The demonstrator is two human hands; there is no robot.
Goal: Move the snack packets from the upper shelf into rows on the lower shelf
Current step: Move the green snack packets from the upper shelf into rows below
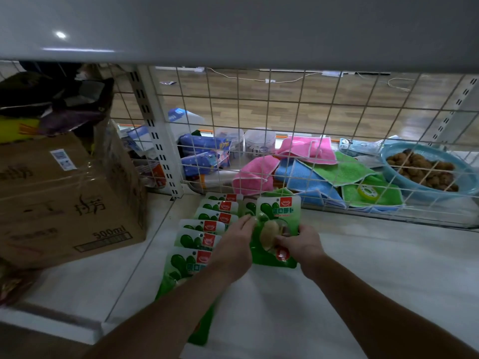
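Two-handed grip on packet.
My left hand and right hand pinch its side edges; row of packets lies just left of my left fingers, on the shelf.

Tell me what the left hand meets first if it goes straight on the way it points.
The green packet: the left hand points up-right toward the shelf's back and grips that packet's left edge. Behind it probably comes the wire grid; depth is unclear.
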